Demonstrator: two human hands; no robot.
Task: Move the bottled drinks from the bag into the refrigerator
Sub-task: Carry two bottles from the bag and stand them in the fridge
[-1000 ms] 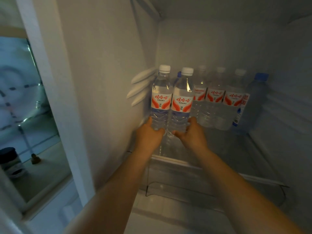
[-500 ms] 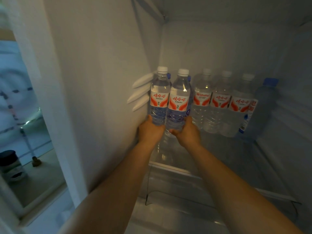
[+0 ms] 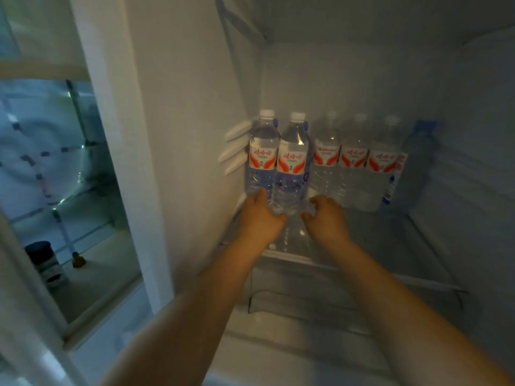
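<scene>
Two clear water bottles with white caps and red-and-white labels stand side by side on the refrigerator shelf (image 3: 362,246), close to the left inner wall. My left hand (image 3: 260,218) is wrapped around the base of the left bottle (image 3: 263,151). My right hand (image 3: 327,218) is cupped loosely just right of the right bottle (image 3: 292,160), thumb and fingers apart near its base. Both forearms reach in from the lower edge of the view. No bag is in view.
Three more red-labelled bottles (image 3: 354,168) stand in a row to the right, with a blue-capped bottle (image 3: 418,162) at the far right. White ribs (image 3: 234,146) stick out of the left wall. A clear drawer (image 3: 306,299) sits below. Outside, a dark jar (image 3: 44,260).
Both bottles moved further back and left along the shelf, closer to the wall. My right hand has slid rightward off its bottle and loosened; the left hand still holds its bottle.
</scene>
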